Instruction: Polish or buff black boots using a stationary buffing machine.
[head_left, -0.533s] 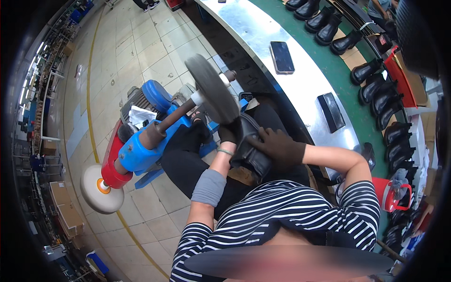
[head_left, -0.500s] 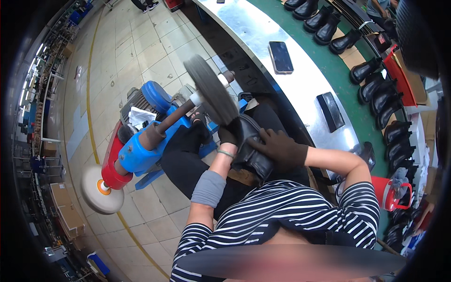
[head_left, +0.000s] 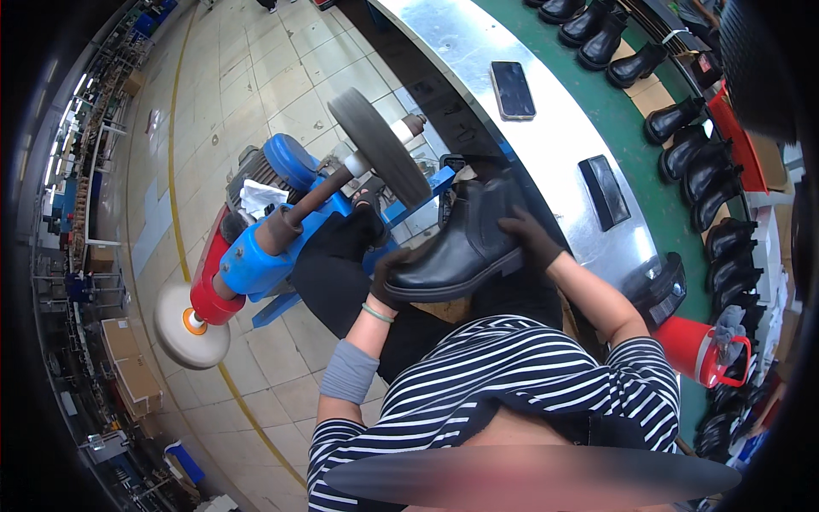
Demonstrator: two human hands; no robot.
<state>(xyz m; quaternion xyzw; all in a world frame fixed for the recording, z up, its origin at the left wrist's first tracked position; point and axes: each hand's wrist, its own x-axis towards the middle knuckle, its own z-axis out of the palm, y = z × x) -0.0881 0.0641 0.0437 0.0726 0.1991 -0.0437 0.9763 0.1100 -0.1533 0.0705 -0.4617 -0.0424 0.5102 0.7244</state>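
A glossy black ankle boot (head_left: 465,243) lies sideways over my lap, its sole toward me and its toe to the left. My left hand (head_left: 388,277), in a dark glove, is closed around the toe end. At the heel end, my right hand (head_left: 531,243), also in a dark glove, grips the back of the boot; some of its fingers are hidden behind the leather. Just beyond the boot stands a dark grey buffing wheel (head_left: 375,141) on the shaft of a blue and red machine (head_left: 250,266). The boot is apart from the wheel.
A white buffing wheel (head_left: 191,328) sits at the machine's near end. On the metal table (head_left: 559,136) lie a phone (head_left: 513,90) and a flat black piece (head_left: 604,192). Several black boots (head_left: 674,119) line the green surface at right. A red jug (head_left: 689,348) stands near my right elbow.
The boot has come away from the dark wheel and turned, so its side now faces up. My left hand has shifted to the toe, my right to the heel end.
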